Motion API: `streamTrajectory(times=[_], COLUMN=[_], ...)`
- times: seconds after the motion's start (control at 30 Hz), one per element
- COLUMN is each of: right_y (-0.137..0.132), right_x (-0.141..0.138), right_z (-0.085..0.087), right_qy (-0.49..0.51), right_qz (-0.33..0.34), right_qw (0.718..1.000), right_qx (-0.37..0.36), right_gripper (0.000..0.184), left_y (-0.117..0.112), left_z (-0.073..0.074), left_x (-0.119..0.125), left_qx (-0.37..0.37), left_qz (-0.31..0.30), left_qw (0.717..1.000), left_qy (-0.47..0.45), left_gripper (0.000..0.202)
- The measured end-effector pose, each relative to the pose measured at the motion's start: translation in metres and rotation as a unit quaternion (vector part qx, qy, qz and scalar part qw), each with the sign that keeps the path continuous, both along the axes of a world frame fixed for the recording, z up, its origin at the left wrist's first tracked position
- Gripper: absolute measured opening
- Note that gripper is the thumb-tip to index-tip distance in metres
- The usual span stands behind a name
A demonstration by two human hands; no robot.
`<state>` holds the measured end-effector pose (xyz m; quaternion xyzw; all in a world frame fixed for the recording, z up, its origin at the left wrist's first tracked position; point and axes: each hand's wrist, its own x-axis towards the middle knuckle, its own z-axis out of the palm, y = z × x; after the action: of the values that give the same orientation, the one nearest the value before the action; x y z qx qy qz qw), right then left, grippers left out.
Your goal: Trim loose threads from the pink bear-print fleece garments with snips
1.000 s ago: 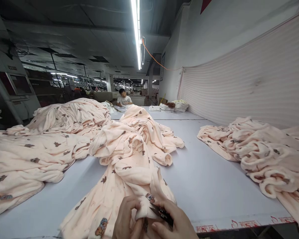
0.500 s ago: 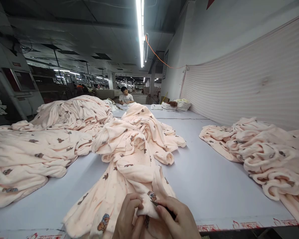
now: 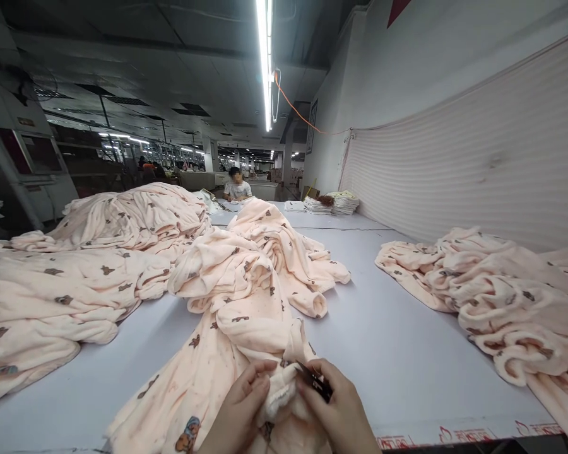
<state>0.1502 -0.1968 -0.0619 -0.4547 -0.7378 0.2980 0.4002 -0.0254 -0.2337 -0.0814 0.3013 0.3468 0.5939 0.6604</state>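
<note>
At the bottom centre, both of my hands work on the near end of a peach fleece cloth (image 3: 236, 328) printed with small brown bears. My left hand (image 3: 239, 413) pinches a bunched fold of the cloth between thumb and fingers. My right hand (image 3: 341, 413) is closed round a small dark pair of thread snips (image 3: 315, 380), whose tips touch the fold beside the left thumb. The cloth runs away from me over the white table (image 3: 392, 353) into a heap.
More heaps of the same peach cloth lie at the left (image 3: 76, 271) and at the right (image 3: 511, 296). A striped fabric sheet (image 3: 478, 157) hangs along the right wall. A person (image 3: 236, 187) sits at the table's far end near stacks of folded cloth (image 3: 334, 202).
My hands have turned the fold so its fluffy edge shows. The snips have shifted slightly up and to the left, onto the fold. The view wobbled a little.
</note>
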Motion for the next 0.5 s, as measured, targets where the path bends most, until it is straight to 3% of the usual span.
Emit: streamTrajectory(times=[0.1,0.17,0.33,0.5], right_y=[-0.008,-0.012,-0.010,-0.009], right_x=[0.004,0.005,0.006,0.011], right_z=[-0.008,-0.012,-0.012,-0.007], right_qy=[0.006,-0.027,-0.021,-0.021], right_qz=[0.028,0.021,0.004,0.058], right_qw=[0.998,0.995,0.997,0.995], right_qx=[0.064,0.095,0.068,0.078], right_gripper=[0.029,0.027,0.025,0.026], left_y=[0.001,0.001,0.001,0.000], left_z=[0.005,0.009,0.012,0.012], left_x=[0.002,0.003,0.003,0.002], left_qx=[-0.021,-0.028,-0.034,-0.044], left_qz=[-0.007,-0.012,-0.012,-0.018], left_qw=[0.999,0.998,0.998,0.997], left_qy=[-0.046,-0.052,-0.053,-0.065], left_gripper=[0.030,0.032,0.034,0.035])
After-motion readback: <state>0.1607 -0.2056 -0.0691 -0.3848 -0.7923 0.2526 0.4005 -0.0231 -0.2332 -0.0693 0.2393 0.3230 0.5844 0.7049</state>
